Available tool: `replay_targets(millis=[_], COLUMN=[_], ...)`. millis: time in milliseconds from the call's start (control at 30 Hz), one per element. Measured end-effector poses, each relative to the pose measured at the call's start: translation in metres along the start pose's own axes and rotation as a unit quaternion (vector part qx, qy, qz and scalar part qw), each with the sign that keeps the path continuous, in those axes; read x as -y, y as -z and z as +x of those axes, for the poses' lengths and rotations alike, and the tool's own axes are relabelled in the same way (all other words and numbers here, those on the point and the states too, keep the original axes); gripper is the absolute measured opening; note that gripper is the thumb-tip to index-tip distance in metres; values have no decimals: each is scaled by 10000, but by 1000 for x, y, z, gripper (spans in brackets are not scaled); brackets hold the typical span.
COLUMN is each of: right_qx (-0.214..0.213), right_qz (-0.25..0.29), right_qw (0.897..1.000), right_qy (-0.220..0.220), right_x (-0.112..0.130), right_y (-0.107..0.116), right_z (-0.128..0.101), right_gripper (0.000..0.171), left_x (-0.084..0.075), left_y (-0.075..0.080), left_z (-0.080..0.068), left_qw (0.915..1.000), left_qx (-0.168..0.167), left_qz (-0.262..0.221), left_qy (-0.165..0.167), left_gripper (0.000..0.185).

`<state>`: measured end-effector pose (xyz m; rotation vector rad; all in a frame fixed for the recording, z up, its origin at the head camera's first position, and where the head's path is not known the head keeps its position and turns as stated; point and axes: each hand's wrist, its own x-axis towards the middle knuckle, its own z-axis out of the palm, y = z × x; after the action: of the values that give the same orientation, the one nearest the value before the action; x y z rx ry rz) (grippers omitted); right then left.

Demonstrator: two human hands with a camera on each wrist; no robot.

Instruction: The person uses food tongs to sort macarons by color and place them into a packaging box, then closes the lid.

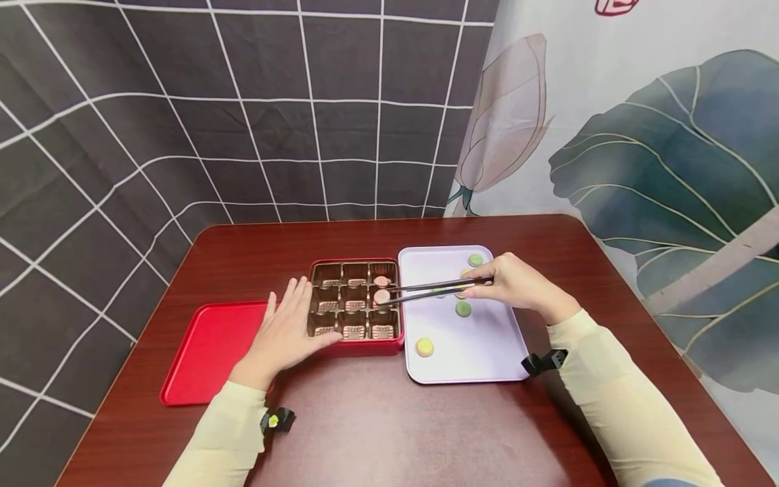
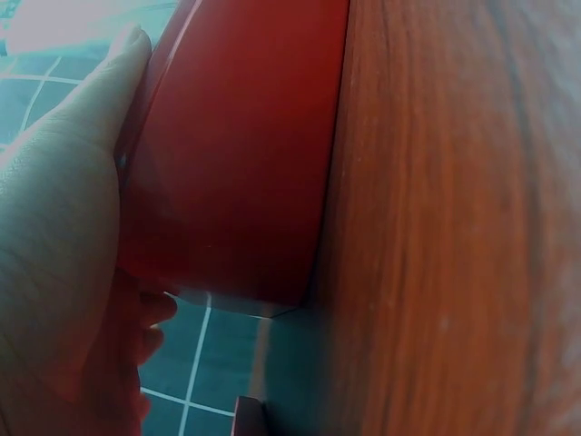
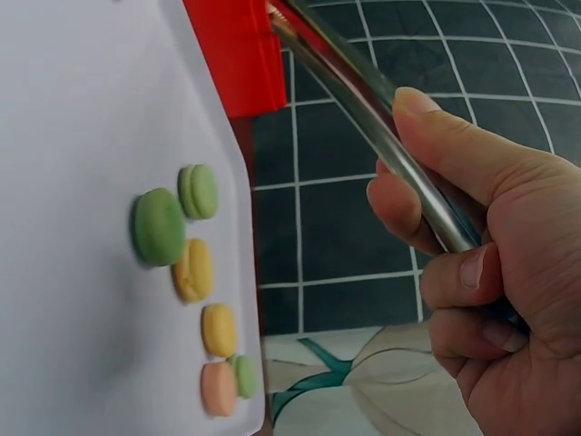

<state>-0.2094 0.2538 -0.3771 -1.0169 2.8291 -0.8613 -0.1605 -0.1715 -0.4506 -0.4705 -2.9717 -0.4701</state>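
Observation:
A red box holds a brown insert with several square compartments. My left hand lies flat with straight fingers against the box's left side; in the left wrist view the hand presses on the red box wall. My right hand grips metal tongs over the lavender tray. The tong tips pinch a pink macaron at the middle right compartment. A second pink macaron lies in the far right compartment. The right wrist view shows this hand curled round the tongs.
Green macarons and a yellow one lie on the tray; several more macarons cluster near its far edge. The red lid rests left of the box on the brown table. Curtains hang behind.

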Motion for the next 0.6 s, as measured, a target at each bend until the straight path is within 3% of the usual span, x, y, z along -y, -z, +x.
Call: replay_targets(millis=[333, 600], right_qx=[530, 997], right_qz=[-711, -1032], right_qw=[9960, 9896], right_qy=[128, -123], right_x=[23, 39], right_y=[16, 21], right_z=[20, 37], right_gripper=[27, 26], left_x=[1, 1], left_y=[-1, -1], left_z=[1, 0], left_qw=[10000, 10000], left_qx=[50, 51], left_qz=[-63, -76], left_qy=[-1, -35], left_gripper=[115, 115])
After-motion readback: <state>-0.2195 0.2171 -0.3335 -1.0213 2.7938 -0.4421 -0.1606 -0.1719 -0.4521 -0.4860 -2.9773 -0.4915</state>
